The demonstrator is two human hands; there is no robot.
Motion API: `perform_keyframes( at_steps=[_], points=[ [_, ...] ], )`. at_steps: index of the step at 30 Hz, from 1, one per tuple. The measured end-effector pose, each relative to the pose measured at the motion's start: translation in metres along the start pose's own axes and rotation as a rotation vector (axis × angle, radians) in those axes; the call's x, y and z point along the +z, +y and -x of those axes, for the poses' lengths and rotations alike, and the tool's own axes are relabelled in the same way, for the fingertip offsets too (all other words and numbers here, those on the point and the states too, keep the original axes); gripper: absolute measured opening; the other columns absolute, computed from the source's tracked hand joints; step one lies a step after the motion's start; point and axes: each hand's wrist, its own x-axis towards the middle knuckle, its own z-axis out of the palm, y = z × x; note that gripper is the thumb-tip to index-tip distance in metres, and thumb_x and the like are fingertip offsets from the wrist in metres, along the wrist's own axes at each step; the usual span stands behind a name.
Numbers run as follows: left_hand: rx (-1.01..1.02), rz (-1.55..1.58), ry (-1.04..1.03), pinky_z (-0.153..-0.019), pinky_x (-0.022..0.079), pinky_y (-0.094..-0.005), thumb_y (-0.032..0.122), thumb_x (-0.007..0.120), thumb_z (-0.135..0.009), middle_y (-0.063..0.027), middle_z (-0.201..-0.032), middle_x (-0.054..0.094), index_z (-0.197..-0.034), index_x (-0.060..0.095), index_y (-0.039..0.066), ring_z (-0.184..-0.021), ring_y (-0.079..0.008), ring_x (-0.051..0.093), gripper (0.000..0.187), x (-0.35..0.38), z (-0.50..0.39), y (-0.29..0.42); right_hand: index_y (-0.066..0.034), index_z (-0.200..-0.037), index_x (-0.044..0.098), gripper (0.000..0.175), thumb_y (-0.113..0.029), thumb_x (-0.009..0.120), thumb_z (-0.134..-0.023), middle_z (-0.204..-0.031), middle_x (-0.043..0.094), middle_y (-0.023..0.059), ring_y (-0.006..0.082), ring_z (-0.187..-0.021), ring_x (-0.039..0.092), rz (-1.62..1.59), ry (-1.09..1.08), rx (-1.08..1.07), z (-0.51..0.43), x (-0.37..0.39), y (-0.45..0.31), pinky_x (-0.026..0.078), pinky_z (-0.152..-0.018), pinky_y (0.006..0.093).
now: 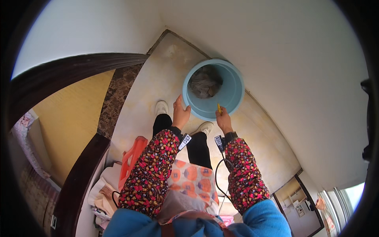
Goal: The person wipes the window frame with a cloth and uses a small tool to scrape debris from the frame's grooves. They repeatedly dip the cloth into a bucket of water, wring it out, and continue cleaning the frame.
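Note:
A light blue plastic bucket (235,86) is in front of me by the wall, its opening turned up toward me. Crumpled greyish material (204,84), cloth or plastic, lies in the bottom. My left hand (181,115) is beside the near left of the rim with fingers apart, holding nothing; whether it touches the rim I cannot tell. A thin yellow object (219,108), perhaps a small tool, sticks out of my closed right hand (224,121). That hand is over the near right part of the rim, and much of the object is hidden in the fist.
Walls (290,74) meet in a corner beyond the bucket. To the left is a dark wooden door frame (74,63) with a brown stone threshold (118,97). An orange-red plastic item (133,160) and folded fabrics (102,197) are near my left arm. My shoes (162,107) are close to the bucket.

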Motion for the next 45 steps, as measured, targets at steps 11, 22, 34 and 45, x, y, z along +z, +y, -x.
perform_keyframes(
  at_steps=[11,22,34,45],
  points=[
    [-0.248,0.187,-0.176,-0.097,0.045,-0.0386,0.000,0.058,-0.089,-0.0206,-0.126,0.057,-0.134,0.033,-0.001,-0.119,-0.0321,0.056,0.051,0.015,0.003,-0.056,-0.0064,-0.129,0.052,0.044,-0.020,0.062,-0.089,-0.121,0.061,0.0251,0.0453,-0.105,0.061,0.142,0.201,-0.157,-0.135,0.057,0.025,0.050,-0.085,0.0521],
    [-0.386,0.144,0.193,-0.099,0.042,-0.0370,-0.006,0.057,-0.087,-0.0122,-0.138,0.045,-0.142,0.038,0.004,-0.124,-0.0240,0.048,0.059,-0.016,0.081,-0.055,-0.0039,-0.121,0.060,0.039,-0.025,0.059,-0.088,-0.120,0.062,0.0180,0.0381,-0.106,0.063,0.316,-0.164,-0.362,-0.171,0.184,-0.018,0.051,-0.092,0.0471],
    [-0.047,0.186,0.051,-0.095,0.045,-0.0351,0.002,0.059,-0.090,-0.0126,-0.131,0.050,-0.138,0.046,0.005,-0.120,-0.0243,0.048,0.050,-0.005,0.064,-0.021,-0.0114,-0.109,0.066,0.031,-0.028,0.067,-0.083,-0.109,0.065,0.0144,0.0363,-0.103,0.063,0.331,-0.309,-0.407,-0.082,0.137,0.037,0.049,-0.087,0.0489],
    [-0.898,1.005,-0.332,-0.102,0.041,-0.0475,0.057,0.066,-0.088,-0.0092,-0.159,0.018,-0.157,0.001,0.027,-0.136,-0.0349,0.034,0.099,0.030,0.017,0.007,-0.0054,-0.099,0.059,0.034,-0.001,0.079,-0.072,-0.102,0.056,0.0122,0.0310,-0.099,0.057,-0.415,-0.385,-0.575,0.060,-0.036,-0.021,0.046,-0.088,0.0369]
  ],
)
